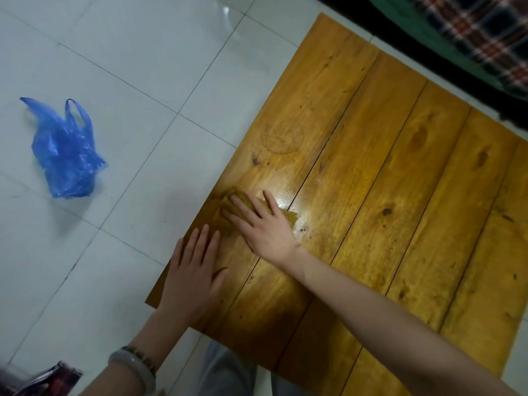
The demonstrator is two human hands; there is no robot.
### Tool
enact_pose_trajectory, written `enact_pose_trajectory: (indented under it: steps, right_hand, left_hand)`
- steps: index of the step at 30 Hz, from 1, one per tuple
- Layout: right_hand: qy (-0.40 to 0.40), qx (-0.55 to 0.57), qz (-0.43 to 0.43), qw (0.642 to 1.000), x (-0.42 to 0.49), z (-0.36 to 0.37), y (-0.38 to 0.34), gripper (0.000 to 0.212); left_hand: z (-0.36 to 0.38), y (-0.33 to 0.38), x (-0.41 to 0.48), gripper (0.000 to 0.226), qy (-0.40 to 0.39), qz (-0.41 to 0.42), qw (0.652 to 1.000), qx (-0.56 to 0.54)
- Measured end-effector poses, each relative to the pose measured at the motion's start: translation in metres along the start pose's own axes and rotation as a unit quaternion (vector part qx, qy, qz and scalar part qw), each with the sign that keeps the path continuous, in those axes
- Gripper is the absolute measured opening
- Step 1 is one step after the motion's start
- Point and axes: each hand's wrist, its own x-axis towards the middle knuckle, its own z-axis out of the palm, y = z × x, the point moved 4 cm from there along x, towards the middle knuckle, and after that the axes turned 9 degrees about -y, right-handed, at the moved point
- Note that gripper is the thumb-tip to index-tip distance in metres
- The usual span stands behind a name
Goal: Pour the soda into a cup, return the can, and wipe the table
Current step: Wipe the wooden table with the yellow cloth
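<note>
Yellow-brown cloth [239, 197] sits near the floor-side edge of the wood table [400, 201], pinned under my right hand [264, 225], fingers straight & spread, pressing not gripping. My left hand [191, 280] lies flat & open on the edge just beside it, holding nothing. No can or cup in view, so I judge only wiping's left: use even pressure, overlapping strokes w/ the grain, & cover the ring mark [281, 137] farther up

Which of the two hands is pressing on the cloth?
The right hand, flat on the yellowish-brown cloth; the left hand rests on the bare wooden table.
</note>
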Motion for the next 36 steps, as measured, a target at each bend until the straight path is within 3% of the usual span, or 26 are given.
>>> enact_pose_trajectory:
  steps: [3, 8, 10, 14, 17, 20, 24, 27, 29, 33, 34, 36]
  right_hand:
    - [-0.01, 0.002, 0.079, 0.997, 0.037, -0.018, 0.033, 0.058]
    - [0.01, 0.068, 0.198, 0.978, 0.091, -0.046, 0.083, 0.051]
    - [0.016, 0.056, 0.144, 0.988, 0.092, -0.041, 0.067, 0.049]
    - [0.0, 0.026, -0.061, 0.998, 0.041, -0.017, 0.01, 0.051]
    - [-0.028, -0.009, -0.114, 0.993, 0.04, -0.017, 0.043, 0.051]
    - [0.005, 0.025, 0.018, 1.0, 0.073, -0.042, 0.126, 0.052]
    - [0.019, 0.075, 0.226, 0.971, 0.086, -0.068, 0.238, 0.058]
    - [0.039, 0.111, 0.291, 0.95, 0.091, -0.074, 0.255, 0.054]
    - [0.045, 0.079, 0.238, 0.967, 0.091, -0.068, 0.224, 0.051]
    - [0.03, 0.022, 0.025, 0.999, 0.059, -0.038, 0.157, 0.054]
    - [0.022, 0.003, 0.005, 1.0, 0.05, -0.033, 0.163, 0.056]
    - [0.021, -0.013, 0.047, 0.999, 0.039, -0.036, 0.198, 0.06]
  left_hand:
    - [0.003, 0.001, 0.0, 0.071, 0.007, 0.009, 1.0, 0.014]
    - [0.003, 0.001, 0.003, 0.071, 0.002, 0.018, 0.999, 0.026]
    - [0.001, 0.0, 0.003, 0.069, 0.004, 0.022, 0.999, 0.033]
    - [-0.01, 0.001, 0.01, 0.07, 0.0, 0.028, 0.999, 0.034]
    - [-0.023, 0.008, 0.023, 0.071, 0.007, 0.036, 0.999, 0.038]
    - [-0.039, 0.018, 0.044, 0.072, 0.02, 0.045, 0.998, 0.041]
    - [-0.057, 0.034, 0.08, 0.072, 0.032, 0.047, 0.997, 0.045]
    - [-0.067, 0.043, 0.105, 0.072, 0.043, 0.041, 0.997, 0.044]
    - [-0.072, 0.049, 0.118, 0.073, 0.047, 0.038, 0.997, 0.042]
    - [-0.078, 0.06, 0.138, 0.077, 0.046, 0.025, 0.998, 0.042]
    - [-0.078, 0.063, 0.142, 0.077, 0.043, 0.03, 0.998, 0.044]
    - [-0.079, 0.071, 0.15, 0.077, 0.035, 0.044, 0.997, 0.056]
